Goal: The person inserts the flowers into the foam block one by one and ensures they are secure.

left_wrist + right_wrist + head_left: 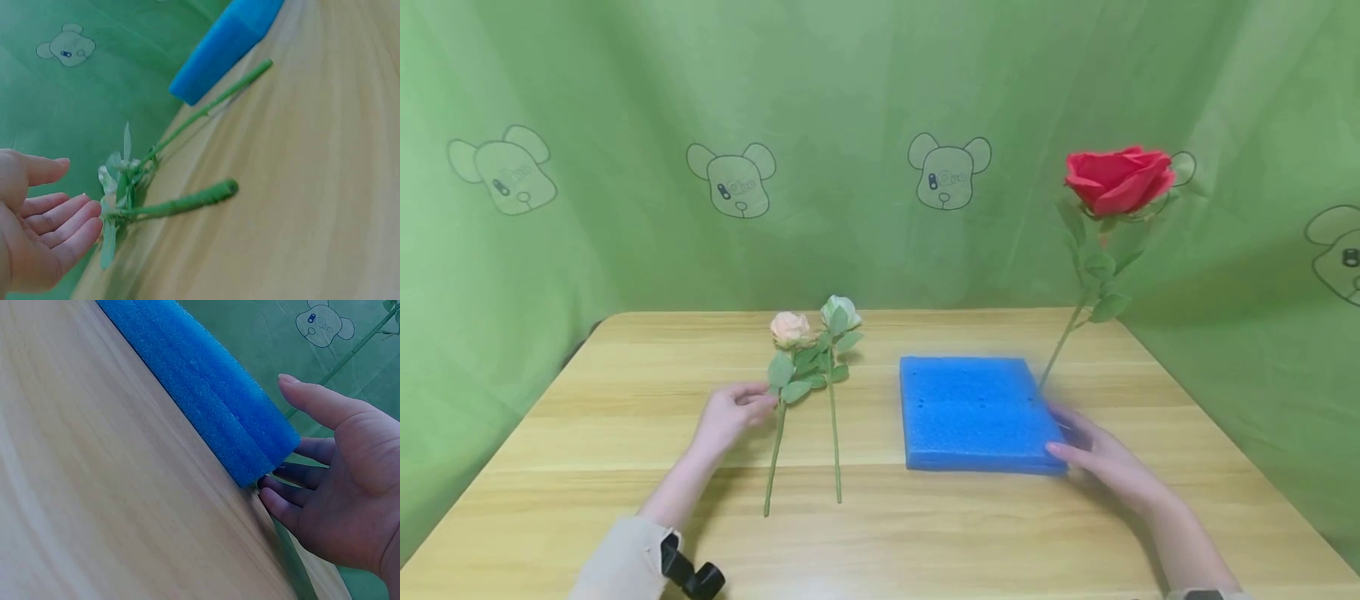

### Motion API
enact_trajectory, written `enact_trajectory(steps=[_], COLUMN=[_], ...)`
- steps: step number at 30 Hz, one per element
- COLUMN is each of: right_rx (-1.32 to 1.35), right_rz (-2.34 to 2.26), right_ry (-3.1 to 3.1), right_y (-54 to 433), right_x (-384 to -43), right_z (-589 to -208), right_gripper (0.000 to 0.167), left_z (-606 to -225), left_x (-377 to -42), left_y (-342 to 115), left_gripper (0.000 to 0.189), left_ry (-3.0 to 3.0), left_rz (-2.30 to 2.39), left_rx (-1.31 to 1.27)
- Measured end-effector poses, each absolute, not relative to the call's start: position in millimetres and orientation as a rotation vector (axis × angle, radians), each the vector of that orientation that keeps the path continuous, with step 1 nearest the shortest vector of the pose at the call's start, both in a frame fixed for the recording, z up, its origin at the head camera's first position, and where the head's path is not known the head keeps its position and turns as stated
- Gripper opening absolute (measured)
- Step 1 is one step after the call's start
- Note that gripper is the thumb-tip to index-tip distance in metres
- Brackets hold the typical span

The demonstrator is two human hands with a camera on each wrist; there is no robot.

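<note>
A blue foam block (977, 425) with small holes lies on the table. My right hand (1101, 458) is at its right edge, thumb near the front corner; in the right wrist view the fingers (312, 475) reach the block's side and the thumb is raised off it. A red rose (1120, 182) rises upright, leaning right, its stem meeting the foam near the right edge. To the left lie a pale pink rose (792, 329) and a white rose (841, 312), leaves overlapping. My left hand (730, 417) is beside the pink rose's leaves, fingers loosely bent; contact is unclear.
The wooden table (625, 400) is surrounded at the back and sides by a green curtain (850, 100) with printed bear heads. A black wrist mount (688, 571) sits on the left sleeve. The red rose stands tall behind my right hand.
</note>
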State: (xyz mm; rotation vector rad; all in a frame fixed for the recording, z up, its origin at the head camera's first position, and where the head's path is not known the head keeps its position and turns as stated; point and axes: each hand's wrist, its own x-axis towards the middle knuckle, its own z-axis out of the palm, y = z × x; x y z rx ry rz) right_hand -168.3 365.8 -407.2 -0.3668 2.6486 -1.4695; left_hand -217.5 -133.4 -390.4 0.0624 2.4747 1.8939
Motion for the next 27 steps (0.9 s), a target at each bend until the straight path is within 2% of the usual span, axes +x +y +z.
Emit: enact_trajectory(steps=[10,27], right_rx=[-0.354,-0.349], right_rz=[-1.471,-1.456], right_ry=[2.63,2.641], right_y=[365.8,365.1], right_x=[-168.0,-167.3], right_z=[-406.5,-404.4], right_gripper=[0.068,0.069], left_z=[-406.2,-414.8], left_x=[-214.4,-218.0], left_y=[-135.9,-124.3], left_gripper=[0.05,0.037], left_ry=[2.422,2.599], left_rz=[1.861,1.68], left_rx=[-0.005,-0.052])
